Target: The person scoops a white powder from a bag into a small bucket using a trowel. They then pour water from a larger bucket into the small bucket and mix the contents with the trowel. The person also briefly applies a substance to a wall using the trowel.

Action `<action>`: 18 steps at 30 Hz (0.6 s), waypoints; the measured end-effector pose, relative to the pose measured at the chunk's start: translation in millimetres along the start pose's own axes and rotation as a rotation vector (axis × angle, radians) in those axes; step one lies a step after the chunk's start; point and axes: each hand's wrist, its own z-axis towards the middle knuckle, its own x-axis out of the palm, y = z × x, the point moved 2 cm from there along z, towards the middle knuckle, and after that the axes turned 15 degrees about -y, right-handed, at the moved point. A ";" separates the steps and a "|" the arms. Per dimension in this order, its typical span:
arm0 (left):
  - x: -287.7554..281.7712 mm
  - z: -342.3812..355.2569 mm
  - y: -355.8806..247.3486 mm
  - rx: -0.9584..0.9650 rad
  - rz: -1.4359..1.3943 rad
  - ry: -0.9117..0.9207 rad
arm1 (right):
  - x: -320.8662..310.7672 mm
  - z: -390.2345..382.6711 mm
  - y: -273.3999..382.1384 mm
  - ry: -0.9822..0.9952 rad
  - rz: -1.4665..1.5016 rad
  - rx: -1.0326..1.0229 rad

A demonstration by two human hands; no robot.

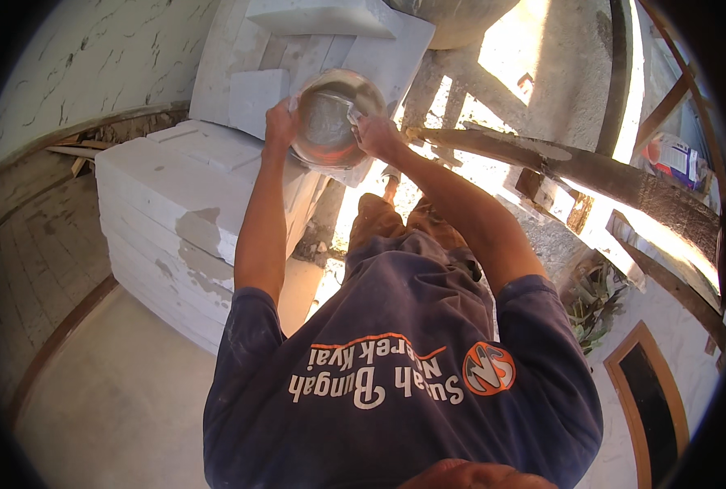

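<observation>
The left hand (280, 124) grips one side of a shiny metal bowl (330, 118). The right hand (377, 134) is closed on the other side. The bowl is held up in the air, tipped, just above a stack of white blocks (175, 212). It looks hard and stiff, maybe slippery (it shines a lot), so the rim is the best place to hold. Past the blocks are rough wooden beams (591, 175) in bright sun. Below is a pale floor (118, 399).
</observation>
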 end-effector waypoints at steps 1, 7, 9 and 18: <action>0.8 -0.9 -1.1 -0.017 0.021 0.008 | 1.0 -1.8 -0.2 -0.010 -0.017 -0.029; -10.2 -3.7 5.8 -0.011 0.034 -0.020 | -17.9 -2.9 18.0 0.122 -0.059 -0.090; -11.6 -2.3 3.9 0.008 0.066 0.004 | -19.5 18.0 30.5 0.089 -0.152 -0.056; -3.4 0.4 -5.5 0.025 0.076 0.019 | -16.7 7.5 -4.4 -0.006 -0.213 -0.627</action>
